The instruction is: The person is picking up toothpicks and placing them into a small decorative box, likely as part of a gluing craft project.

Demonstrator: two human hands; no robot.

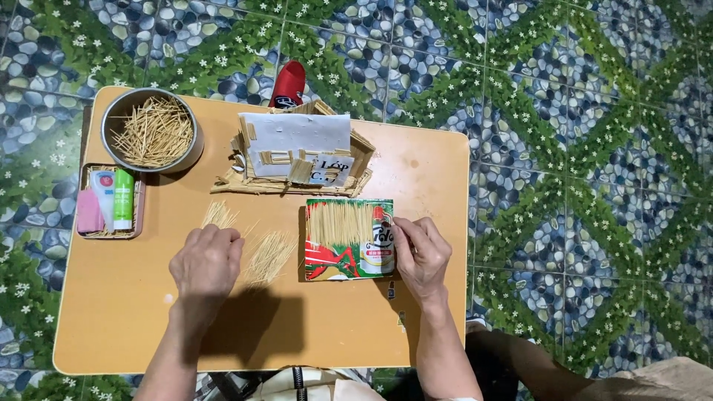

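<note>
My left hand [206, 264] rests knuckles up on a loose spread of thin wooden sticks [264, 256] lying on the tan table [134, 312]; its fingers curl down onto them. My right hand [421, 256] pinches the right edge of a printed red, green and white card [349, 239] that lies flat on the table. A neat row of sticks [340, 223] covers the card's upper left part. Whether the left fingers grip a stick is hidden.
A metal bowl [152, 132] full of sticks stands at the table's far left. A small tray [110, 200] below it holds a green tube and pink items. A stick-built model house [295, 152] stands at the back middle, a red slipper [288, 83] beyond it on the patterned floor.
</note>
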